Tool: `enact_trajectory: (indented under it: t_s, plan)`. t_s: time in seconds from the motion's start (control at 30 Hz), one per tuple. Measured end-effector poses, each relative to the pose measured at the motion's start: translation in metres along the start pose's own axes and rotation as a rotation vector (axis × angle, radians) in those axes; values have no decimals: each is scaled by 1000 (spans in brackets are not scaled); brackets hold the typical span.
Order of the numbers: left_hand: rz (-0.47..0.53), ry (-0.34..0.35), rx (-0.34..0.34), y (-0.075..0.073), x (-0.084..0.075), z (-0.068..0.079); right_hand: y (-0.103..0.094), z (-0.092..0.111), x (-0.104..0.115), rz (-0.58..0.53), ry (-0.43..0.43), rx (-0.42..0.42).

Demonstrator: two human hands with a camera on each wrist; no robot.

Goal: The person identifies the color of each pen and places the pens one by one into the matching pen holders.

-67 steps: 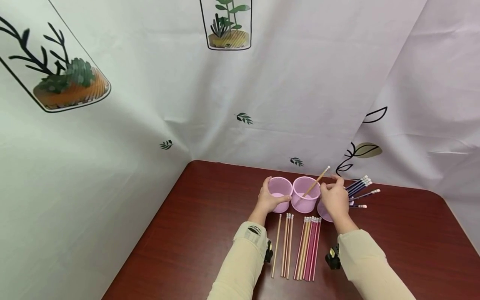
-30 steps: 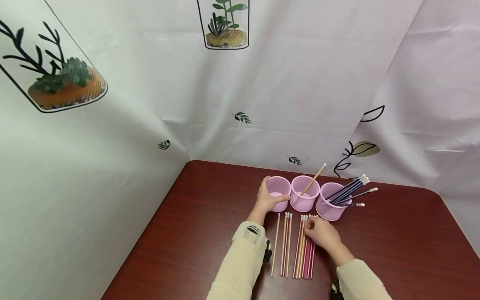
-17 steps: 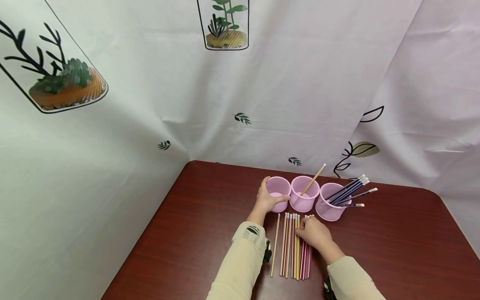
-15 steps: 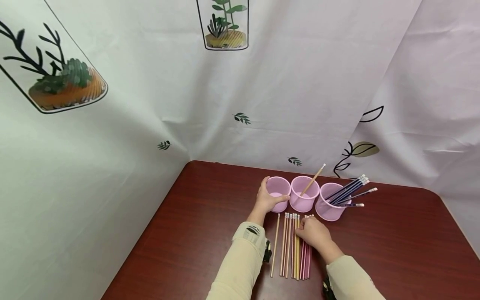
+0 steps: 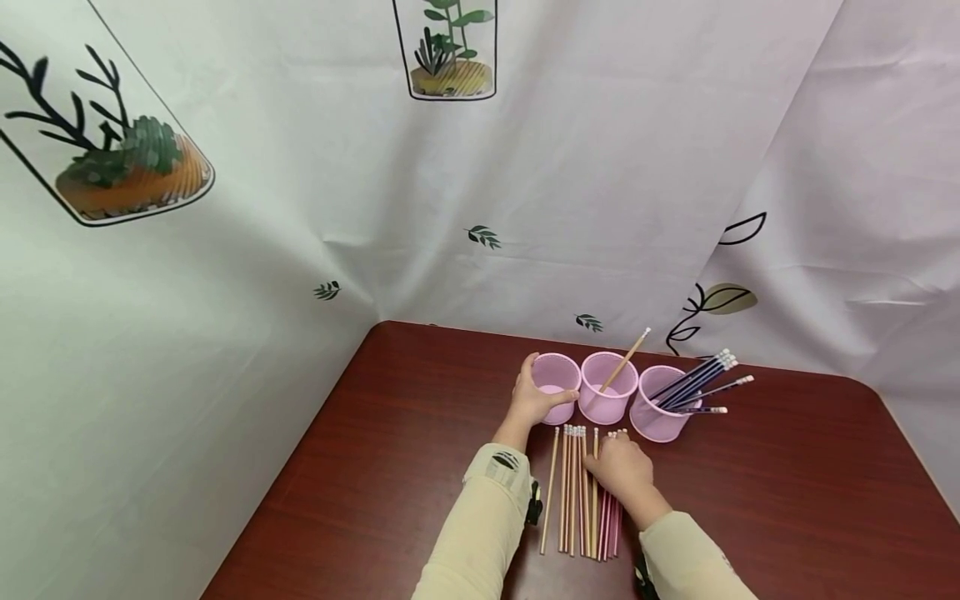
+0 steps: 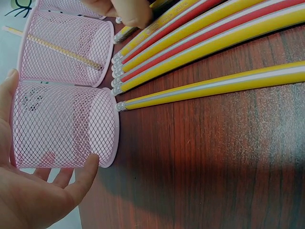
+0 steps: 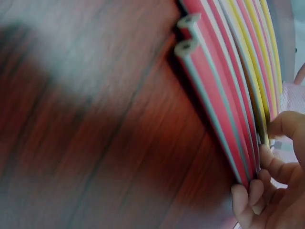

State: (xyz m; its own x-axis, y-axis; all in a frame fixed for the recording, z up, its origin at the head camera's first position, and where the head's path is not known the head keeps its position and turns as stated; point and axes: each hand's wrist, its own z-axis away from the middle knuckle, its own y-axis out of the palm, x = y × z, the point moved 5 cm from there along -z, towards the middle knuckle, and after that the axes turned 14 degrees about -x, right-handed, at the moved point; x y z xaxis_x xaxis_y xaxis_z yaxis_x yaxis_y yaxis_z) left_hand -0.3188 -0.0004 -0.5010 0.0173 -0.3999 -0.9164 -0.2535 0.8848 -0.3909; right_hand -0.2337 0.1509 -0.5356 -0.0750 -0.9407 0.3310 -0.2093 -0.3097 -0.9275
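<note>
My left hand (image 5: 534, 400) holds the leftmost pink mesh pencil cup (image 6: 62, 126), thumb on the near side and fingers around its wall; no pencil shows in it. My right hand (image 5: 622, 467) is down on the row of pencils before the cups. In the right wrist view its thumb and index finger pinch around a yellow pencil (image 7: 257, 90), and the other fingertips touch red pencils (image 7: 214, 95). The hand hides part of the row. Yellow and red striped pencils (image 6: 190, 43) lie side by side on the left, with one yellow pencil (image 6: 209, 86) apart.
The middle pink cup (image 5: 606, 408) holds one leaning yellow pencil (image 5: 626, 360). Several dark blue pencils (image 5: 693, 383) stick out rightwards from the right pink cup (image 5: 656, 425). All stand on a dark red wooden table (image 5: 420, 467), with a patterned cloth (image 5: 600, 167) behind.
My right hand has gone from the right cup down to the pencils and shifted left along the row. Several pencils have slid left against the left group. My left hand stays on its cup.
</note>
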Motion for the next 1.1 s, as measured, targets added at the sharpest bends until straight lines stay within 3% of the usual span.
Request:
enact_trajectory:
  t_s: [0.37, 0.57, 1.1]
  plan:
    - [-2, -12, 7, -1, -1, 2, -11, 0, -3, -198, 65, 29]
    - [-4, -9, 4, -1, -1, 1, -19, -1, -5, -275, 61, -10]
    - [-9, -3, 1, -2, 1, 1, -43, -11, -1, -310, 17, -95]
